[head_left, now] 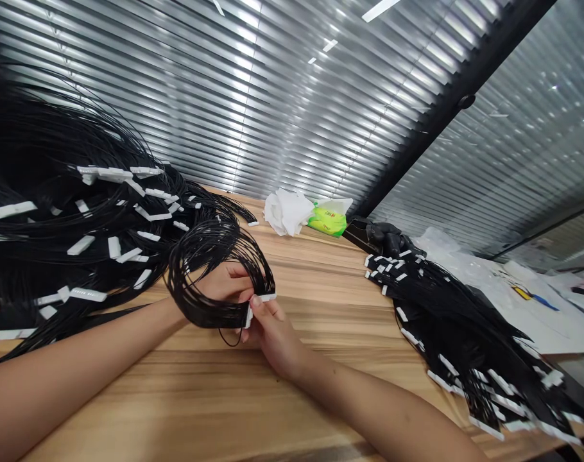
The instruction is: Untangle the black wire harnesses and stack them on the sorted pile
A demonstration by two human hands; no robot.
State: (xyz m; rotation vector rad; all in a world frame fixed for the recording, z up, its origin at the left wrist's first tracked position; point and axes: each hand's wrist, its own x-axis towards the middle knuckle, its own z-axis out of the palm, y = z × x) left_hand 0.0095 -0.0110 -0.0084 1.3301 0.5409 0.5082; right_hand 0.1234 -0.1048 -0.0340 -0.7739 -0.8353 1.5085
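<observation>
Here's the head view, looking down across a honey-toned wooden table (pixel 321 289), and all the action sits right at the centre. The left hand (pixel 222 285) is curled into a loose loop of thin black wires (pixel 200 313), gripping it from behind, though the strands hide most of those fingers, so that grip is hard to read exactly. The right hand (pixel 273 337) comes in from the lower right, closed in a tight pinch, thumb and fingers clamped on a small flat white plastic connector (pixel 248 317) at the loop's lower edge. A second white connector (pixel 266 297) sits just beside it, and the looped bundle hangs in the air between both hands, above the table.

Off to the left, a huge heap of long black wires with white connector strips (pixel 75 218) sprawls over the table edge, nearly touching the left forearm. To the right, a second black wire pile with white ends (pixel 465 340) fans down the table. Farther back, a crumpled white tissue (pixel 285 212) lies against a bright green tissue packet (pixel 328 218), and a dark object, possibly a black glove (pixel 388 237), sits near the far corner. Silver slatted window blinds (pixel 176 109) fill the background.
</observation>
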